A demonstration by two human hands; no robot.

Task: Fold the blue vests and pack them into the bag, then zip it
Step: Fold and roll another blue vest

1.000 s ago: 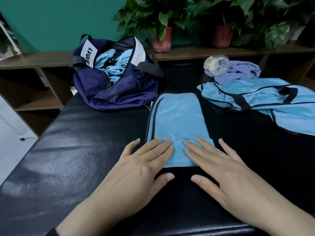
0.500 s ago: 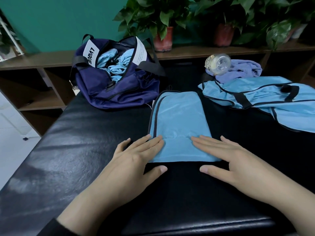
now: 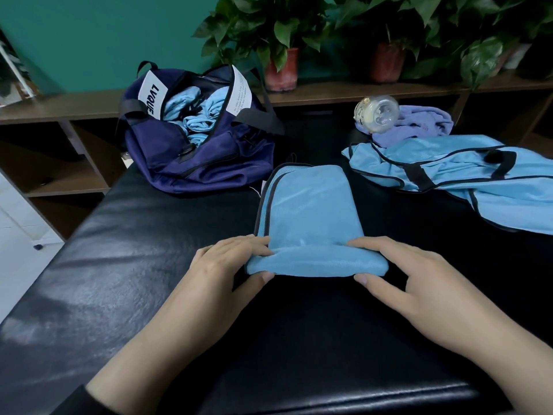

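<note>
a folded blue vest (image 3: 309,217) lies in the middle of the black padded bench (image 3: 125,265). the left hand (image 3: 221,271) and the right hand (image 3: 398,277) each hold a near corner, thumbs under the edge and fingers on top, with the near end rolled up into a thick fold. behind on the left sits an open navy bag (image 3: 203,157) with blue vests inside. on the right lie more unfolded blue vests (image 3: 466,187), a purple cloth (image 3: 419,124) and a bottle (image 3: 376,113) on its side. potted plants (image 3: 278,40) stand on a wooden shelf (image 3: 59,106) behind.
</note>
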